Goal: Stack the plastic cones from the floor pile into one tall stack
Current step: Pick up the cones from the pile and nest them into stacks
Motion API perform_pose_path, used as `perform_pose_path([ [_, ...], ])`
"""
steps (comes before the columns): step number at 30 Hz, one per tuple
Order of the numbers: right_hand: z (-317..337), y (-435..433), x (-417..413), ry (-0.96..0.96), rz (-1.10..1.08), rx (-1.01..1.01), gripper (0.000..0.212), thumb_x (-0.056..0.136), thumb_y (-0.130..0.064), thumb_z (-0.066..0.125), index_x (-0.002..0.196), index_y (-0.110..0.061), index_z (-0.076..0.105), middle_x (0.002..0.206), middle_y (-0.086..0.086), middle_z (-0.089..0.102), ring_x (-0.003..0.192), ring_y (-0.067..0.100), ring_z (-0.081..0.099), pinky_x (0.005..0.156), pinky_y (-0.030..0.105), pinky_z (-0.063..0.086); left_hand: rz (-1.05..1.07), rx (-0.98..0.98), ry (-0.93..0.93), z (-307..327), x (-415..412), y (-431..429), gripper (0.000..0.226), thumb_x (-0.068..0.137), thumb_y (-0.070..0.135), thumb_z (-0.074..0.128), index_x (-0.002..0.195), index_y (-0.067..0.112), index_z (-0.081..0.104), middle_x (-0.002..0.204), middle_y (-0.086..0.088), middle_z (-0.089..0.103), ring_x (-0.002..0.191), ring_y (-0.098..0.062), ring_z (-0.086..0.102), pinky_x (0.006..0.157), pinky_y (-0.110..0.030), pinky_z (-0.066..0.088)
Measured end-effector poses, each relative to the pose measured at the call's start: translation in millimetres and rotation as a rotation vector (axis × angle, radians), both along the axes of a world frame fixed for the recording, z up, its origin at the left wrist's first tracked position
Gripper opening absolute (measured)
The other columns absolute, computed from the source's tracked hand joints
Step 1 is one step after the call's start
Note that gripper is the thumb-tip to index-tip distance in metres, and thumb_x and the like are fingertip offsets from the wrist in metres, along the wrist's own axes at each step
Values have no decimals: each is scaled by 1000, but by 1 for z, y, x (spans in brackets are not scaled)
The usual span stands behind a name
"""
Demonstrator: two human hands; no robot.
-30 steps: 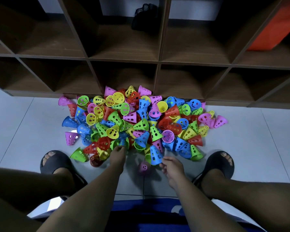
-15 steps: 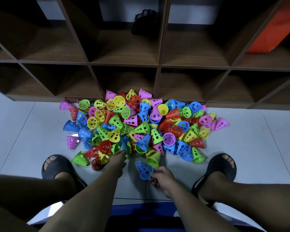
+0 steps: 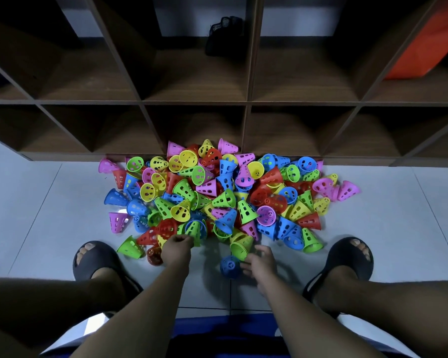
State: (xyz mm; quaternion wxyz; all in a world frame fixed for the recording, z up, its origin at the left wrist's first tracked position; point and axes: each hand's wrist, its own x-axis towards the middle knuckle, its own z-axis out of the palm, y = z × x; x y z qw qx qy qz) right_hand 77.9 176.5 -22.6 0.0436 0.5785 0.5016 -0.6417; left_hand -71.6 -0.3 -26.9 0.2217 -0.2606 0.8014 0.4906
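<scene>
Left grip (image 3: pixel 177 248) pinches a green cone (image 3: pixel 197 232) at the pile's (image 3: pixel 217 192) near edge; right grip (image 3: pixel 260 263) is open, a blue cone (image 3: pixel 229 266) just left of it

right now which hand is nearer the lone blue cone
Right. The right hand is just beside the blue cone, on its right; the left hand is farther to its left, at the pile edge.

One pile of cones (image 3: pixel 217 197), too many to count, in five colours. Before it: one loose blue cone (image 3: pixel 230 266), two hands, left hand (image 3: pixel 177 248) and right hand (image 3: pixel 260 262), two black slippers (image 3: pixel 93 258). Behind it, one shelf unit (image 3: pixel 247 102).
</scene>
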Motion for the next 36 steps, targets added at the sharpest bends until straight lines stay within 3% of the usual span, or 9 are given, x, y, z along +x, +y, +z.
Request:
perform_pose_path([
  [4, 0, 2, -7, 21, -106, -160, 27, 105, -8, 51, 125, -24, 59, 105, 14, 76, 92, 28, 77, 83, 42, 62, 30, 95, 15, 13, 6, -3, 18, 88, 6, 80, 100, 10, 67, 97, -13, 74, 85, -26, 73, 68, -34, 56],
  [7, -5, 1, -5, -2, -166, -321, 20, 104, -15, 55, 122, -14, 63, 107, 15, 77, 96, 27, 77, 82, 40, 60, -6, 154, 0, 24, 12, 0, 33, 89, 6, 80, 114, 13, 60, 102, -13, 70, 88, -26, 73, 71, -38, 58],
  [14, -5, 1, 0, 71, -369, -402, 23, 102, -9, 55, 123, -11, 64, 111, 11, 75, 104, 22, 73, 69, 30, 52, -184, 295, -105, 42, 35, 9, 20, 104, 6, 60, 124, 11, 61, 113, -13, 72, 97, -23, 74, 79, -35, 54],
  [19, -1, 6, -5, 131, -337, -470, 13, 104, -16, 58, 112, -18, 68, 114, 13, 74, 114, 31, 68, 104, 43, 53, -358, 305, -207, 51, 56, 13, 15, 106, 8, 56, 114, 11, 69, 111, -13, 75, 101, -26, 69, 85, -38, 49],
  [21, -2, 8, -7, 90, -299, -442, 10, 104, -21, 60, 106, -17, 69, 111, 13, 74, 109, 30, 69, 108, 46, 52, -402, 272, -206, 49, 62, 14, 15, 105, 7, 57, 112, 10, 70, 107, -11, 75, 95, -23, 68, 82, -36, 49],
  [24, -6, 11, -6, 26, -249, -324, 14, 102, -19, 62, 110, -19, 74, 106, 9, 78, 101, 26, 74, 101, 46, 56, -511, 185, -180, 37, 70, 13, 18, 106, 8, 55, 118, 11, 69, 108, -11, 75, 89, -19, 67, 69, -26, 51],
  [26, -6, 14, -4, -8, -254, -207, 15, 99, -15, 66, 110, -17, 77, 99, 8, 79, 91, 24, 75, 78, 38, 62, -542, 139, -167, 28, 74, 15, 18, 107, 8, 53, 117, 11, 68, 106, -12, 74, 81, -16, 66, 58, -20, 49],
  [29, 6, 18, 1, -42, -261, -57, 14, 96, -11, 70, 109, -12, 77, 99, 10, 78, 75, 17, 67, 54, 26, 48, -532, 79, -153, 15, 78, 18, 17, 106, 6, 53, 112, 11, 68, 101, -10, 73, 78, -15, 65, 52, -16, 46],
  [36, 33, 24, 1, 142, -258, -331, 20, 102, 3, 57, 116, -6, 67, 95, 14, 73, 77, 19, 66, 64, 29, 52, -504, -5, -146, -9, 84, 23, 20, 101, 8, 56, 97, 23, 70, 96, -7, 76, 90, -23, 72, 80, -43, 63],
])
